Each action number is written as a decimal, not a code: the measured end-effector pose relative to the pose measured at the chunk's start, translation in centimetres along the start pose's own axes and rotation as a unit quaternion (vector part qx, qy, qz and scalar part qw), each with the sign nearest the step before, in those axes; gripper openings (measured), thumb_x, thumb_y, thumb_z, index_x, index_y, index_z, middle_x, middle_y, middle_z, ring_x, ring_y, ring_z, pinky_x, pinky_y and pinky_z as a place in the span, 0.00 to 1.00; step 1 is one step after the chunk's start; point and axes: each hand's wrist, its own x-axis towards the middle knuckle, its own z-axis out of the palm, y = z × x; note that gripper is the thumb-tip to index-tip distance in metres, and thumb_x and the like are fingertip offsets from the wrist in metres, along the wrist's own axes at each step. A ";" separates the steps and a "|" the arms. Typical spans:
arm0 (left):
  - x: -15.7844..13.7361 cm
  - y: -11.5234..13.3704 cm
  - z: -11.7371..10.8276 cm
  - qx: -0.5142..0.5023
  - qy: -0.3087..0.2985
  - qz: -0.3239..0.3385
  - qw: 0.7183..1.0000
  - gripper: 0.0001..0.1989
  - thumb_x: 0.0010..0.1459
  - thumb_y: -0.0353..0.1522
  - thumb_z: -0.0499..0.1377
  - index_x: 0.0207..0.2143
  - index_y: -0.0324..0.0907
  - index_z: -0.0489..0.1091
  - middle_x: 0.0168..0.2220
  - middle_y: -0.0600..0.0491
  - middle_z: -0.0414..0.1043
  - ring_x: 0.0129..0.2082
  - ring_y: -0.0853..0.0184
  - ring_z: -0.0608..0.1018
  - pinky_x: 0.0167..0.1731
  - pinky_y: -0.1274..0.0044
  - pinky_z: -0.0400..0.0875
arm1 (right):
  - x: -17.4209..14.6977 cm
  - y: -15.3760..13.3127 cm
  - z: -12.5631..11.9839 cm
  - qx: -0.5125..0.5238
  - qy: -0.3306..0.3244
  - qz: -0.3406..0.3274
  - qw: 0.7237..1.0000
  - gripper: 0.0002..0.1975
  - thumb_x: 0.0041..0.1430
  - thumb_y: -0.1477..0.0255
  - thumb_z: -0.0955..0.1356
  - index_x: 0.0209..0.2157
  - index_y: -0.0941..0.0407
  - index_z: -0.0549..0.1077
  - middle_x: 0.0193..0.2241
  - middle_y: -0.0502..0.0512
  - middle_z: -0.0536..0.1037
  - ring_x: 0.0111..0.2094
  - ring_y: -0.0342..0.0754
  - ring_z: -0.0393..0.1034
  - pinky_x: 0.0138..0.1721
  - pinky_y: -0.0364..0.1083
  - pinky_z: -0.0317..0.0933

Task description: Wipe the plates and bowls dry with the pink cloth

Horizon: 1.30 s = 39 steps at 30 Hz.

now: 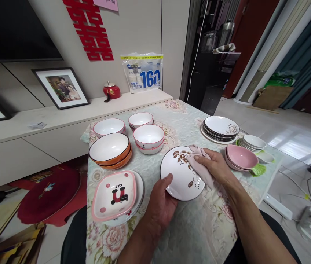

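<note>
A white plate (pixel 176 179) with a dark rim and brown flowers is tilted toward me above the table. My left hand (pixel 161 201) grips its lower left edge, thumb on the face and fingers beneath. My right hand (pixel 213 165) is closed on a pale pink cloth (pixel 199 161), which lies against the plate's upper right part. Left of the plate, a square pink-rimmed cat dish (pixel 108 209) rests on a round white plate. Beyond stand stacked orange bowls (pixel 110 148) and white bowls with red rims (pixel 149 135).
A stack of flowered plates (pixel 221 125) stands at the back right. Pink leaf-shaped dishes (pixel 242 157) and small white bowls (pixel 253 141) sit near the right edge of the cloth-covered table (pixel 183 113). Behind, a cabinet top holds a framed photo (pixel 62 88), a red jar (pixel 112 90) and a plastic pack (pixel 143 73).
</note>
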 end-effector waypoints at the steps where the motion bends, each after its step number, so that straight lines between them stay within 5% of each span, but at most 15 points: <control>1: 0.0 0.0 -0.1 0.003 0.007 -0.019 1.000 0.23 0.57 0.30 0.62 0.56 0.33 0.69 0.43 0.42 0.82 0.49 0.53 0.80 0.56 0.62 0.70 | -0.1 -0.2 -0.1 -0.007 -0.008 -0.006 1.000 0.16 0.53 0.59 0.72 0.37 0.57 0.74 0.27 0.50 0.76 0.28 0.47 0.69 0.27 0.43 0.59; 4: 0.1 -0.2 -0.6 0.027 0.006 -0.041 0.999 0.25 0.55 0.28 0.63 0.56 0.32 0.69 0.42 0.40 0.81 0.50 0.51 0.79 0.55 0.61 0.70 | -0.4 -0.5 -0.3 -0.049 -0.030 -0.026 0.998 0.16 0.54 0.58 0.71 0.35 0.57 0.74 0.27 0.50 0.76 0.29 0.47 0.68 0.27 0.43 0.58; 10: 0.2 -1.0 -0.7 0.016 0.031 0.031 0.999 0.30 0.54 0.28 0.65 0.59 0.36 0.65 0.43 0.42 0.82 0.49 0.51 0.80 0.55 0.59 0.70 | -0.1 -0.5 0.3 -0.084 -0.050 0.001 0.995 0.18 0.55 0.56 0.69 0.33 0.58 0.73 0.27 0.52 0.76 0.28 0.47 0.68 0.26 0.43 0.58; 18: 0.7 -0.6 -0.6 -0.026 0.055 0.073 0.995 0.25 0.58 0.30 0.62 0.59 0.37 0.67 0.47 0.41 0.80 0.50 0.54 0.80 0.55 0.62 0.71 | 0.0 0.2 -0.7 -0.122 -0.213 0.058 0.968 0.19 0.57 0.56 0.68 0.37 0.58 0.77 0.34 0.55 0.80 0.35 0.52 0.73 0.33 0.46 0.63; 20: 0.8 -0.6 -0.6 -0.026 0.059 0.069 0.996 0.25 0.59 0.30 0.62 0.59 0.39 0.67 0.48 0.42 0.79 0.50 0.55 0.80 0.55 0.63 0.71 | 0.1 0.2 -1.1 -0.190 -0.189 0.035 0.963 0.18 0.59 0.56 0.66 0.36 0.57 0.77 0.35 0.55 0.80 0.35 0.52 0.72 0.34 0.46 0.62; 24: 0.7 -0.5 -0.5 -0.023 0.090 0.057 0.994 0.25 0.58 0.27 0.62 0.59 0.40 0.66 0.49 0.43 0.79 0.50 0.56 0.80 0.54 0.63 0.72 | 0.2 -0.2 -1.1 -0.371 -0.004 -0.066 0.926 0.21 0.66 0.57 0.59 0.33 0.57 0.75 0.31 0.57 0.74 0.36 0.53 0.67 0.36 0.48 0.59; 30: 0.6 -0.6 -0.5 -0.004 0.073 0.019 0.997 0.27 0.55 0.25 0.63 0.57 0.39 0.66 0.45 0.44 0.81 0.46 0.56 0.81 0.53 0.61 0.72 | 0.0 -0.2 1.1 -0.375 0.069 -0.204 0.902 0.16 0.64 0.70 0.62 0.50 0.55 0.74 0.35 0.56 0.70 0.39 0.51 0.68 0.42 0.47 0.61; 36: 0.5 -1.2 -0.9 0.021 0.014 0.011 1.000 0.39 0.40 0.18 0.61 0.58 0.42 0.66 0.43 0.48 0.81 0.45 0.56 0.80 0.50 0.65 0.73 | -0.4 0.3 4.3 -0.553 0.030 -0.111 0.825 0.12 0.66 0.73 0.61 0.41 0.59 0.75 0.37 0.61 0.70 0.35 0.52 0.68 0.35 0.47 0.59; 39: 0.3 -1.1 -0.9 0.047 -0.003 0.014 0.999 0.42 0.35 0.17 0.59 0.58 0.42 0.66 0.41 0.50 0.80 0.41 0.60 0.80 0.43 0.71 0.74 | -1.1 -0.4 5.3 -0.496 -0.032 -0.135 0.857 0.11 0.67 0.71 0.62 0.43 0.59 0.73 0.38 0.60 0.70 0.38 0.51 0.68 0.39 0.48 0.61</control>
